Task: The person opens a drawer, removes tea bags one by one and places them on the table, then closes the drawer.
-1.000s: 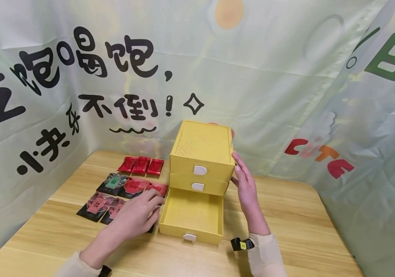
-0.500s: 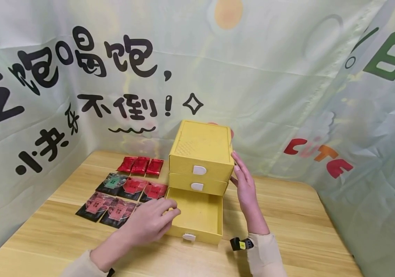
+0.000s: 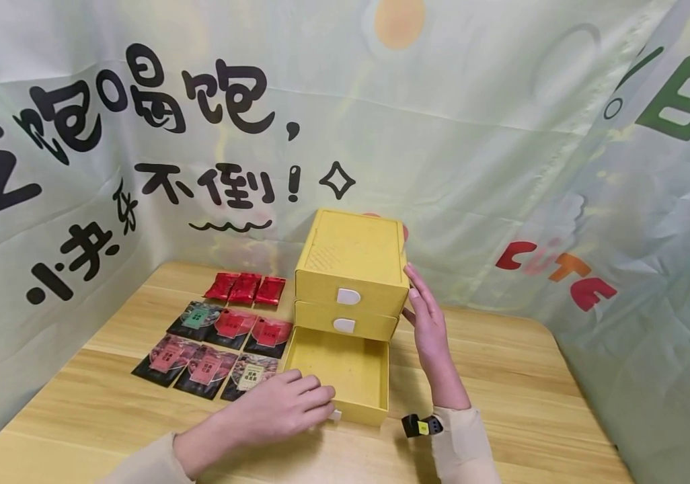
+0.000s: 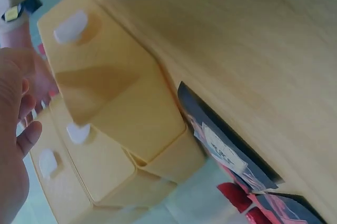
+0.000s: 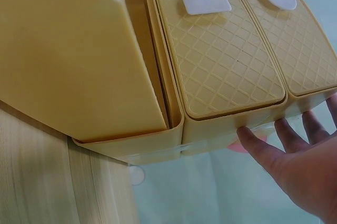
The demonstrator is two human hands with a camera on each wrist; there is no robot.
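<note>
A yellow three-drawer box (image 3: 351, 249) stands mid-table, its bottom drawer (image 3: 345, 370) pulled out and bare inside. My left hand (image 3: 278, 407) is over the front left corner of that drawer, fingers loosely bent and near the white pull tab (image 3: 335, 415). The left wrist view shows the drawer front (image 4: 97, 77) beside the fingers, with nothing held. My right hand (image 3: 432, 336) rests straight fingers against the box's right side; in the right wrist view the fingertips (image 5: 247, 135) touch the wall next to the upper drawers (image 5: 231, 50).
Left of the box lie flat dark packets with pink, red, green and cream labels, such as the cream-labelled packet (image 3: 251, 375). Behind them are 3 shiny red packets (image 3: 245, 289). A printed cloth (image 3: 472, 134) hangs behind the wooden table (image 3: 502, 376).
My left hand has moved right and toward the front, from the packets to the drawer's front corner, uncovering the cream-labelled packet. My right hand and the box have stayed put.
</note>
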